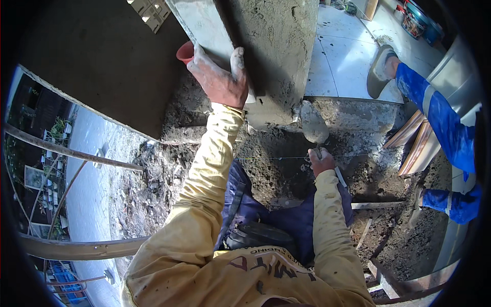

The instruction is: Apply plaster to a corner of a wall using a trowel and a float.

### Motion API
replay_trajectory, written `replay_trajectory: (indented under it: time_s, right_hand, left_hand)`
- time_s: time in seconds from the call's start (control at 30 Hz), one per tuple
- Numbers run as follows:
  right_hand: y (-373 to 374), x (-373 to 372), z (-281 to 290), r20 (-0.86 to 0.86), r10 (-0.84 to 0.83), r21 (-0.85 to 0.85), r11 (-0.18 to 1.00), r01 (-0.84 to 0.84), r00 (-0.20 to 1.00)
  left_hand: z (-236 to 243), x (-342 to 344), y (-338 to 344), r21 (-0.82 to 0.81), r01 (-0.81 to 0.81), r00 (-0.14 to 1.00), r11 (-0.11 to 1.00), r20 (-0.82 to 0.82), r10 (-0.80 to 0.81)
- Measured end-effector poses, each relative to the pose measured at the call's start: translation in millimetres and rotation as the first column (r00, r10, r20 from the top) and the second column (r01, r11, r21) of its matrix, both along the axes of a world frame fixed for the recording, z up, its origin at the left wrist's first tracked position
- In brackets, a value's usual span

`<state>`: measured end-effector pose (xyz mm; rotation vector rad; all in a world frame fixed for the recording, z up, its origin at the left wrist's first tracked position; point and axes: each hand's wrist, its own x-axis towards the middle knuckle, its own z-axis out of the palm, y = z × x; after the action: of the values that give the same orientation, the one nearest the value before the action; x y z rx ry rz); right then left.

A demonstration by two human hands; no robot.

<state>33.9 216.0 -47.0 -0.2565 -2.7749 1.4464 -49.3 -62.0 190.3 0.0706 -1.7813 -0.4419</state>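
My left hand grips a long, pale grey straight board lying against a rough, mortar-covered concrete column. A red plastic cup shows just behind my left fingers. My right hand is closed on the handle of a trowel, whose mortar-smeared blade reaches up to the foot of the column. A thin string runs across the dirt below the column, passing near my right hand.
A co-worker's blue-clad legs and sandaled foot are at the right. White tiled floor, trim pieces and buckets lie beyond the column. Poles cross the left side, above a lower paved area.
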Motion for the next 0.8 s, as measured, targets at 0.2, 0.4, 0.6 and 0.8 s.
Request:
replay_trajectory:
  time_s: [0.2,0.4,0.6,0.8]
  right_hand:
    - [1.1,-0.3,-4.8,0.051,-0.013,-0.042,0.999,0.015,0.999]
    - [0.1,3.4,-16.4,0.099,-0.006,-0.085,0.996,0.014,0.995]
    - [-3.0,3.6,1.9,0.094,0.022,-0.07,0.997,-0.016,0.995]
    - [-9.9,3.0,21.2,0.118,-0.026,-0.224,0.973,0.052,0.993]
  left_hand:
    - [-174.8,19.4,2.4,0.113,-0.115,0.885,0.987,0.462,0.05]
    - [-131.6,23.1,6.0,0.129,0.0,0.93,0.992,0.364,-0.047]
    - [83.2,-6.2,22.8,-0.187,0.03,0.998,0.982,-0.048,-0.04]
    - [13.9,-4.9,48.4,-0.048,0.081,0.997,0.996,0.012,-0.081]
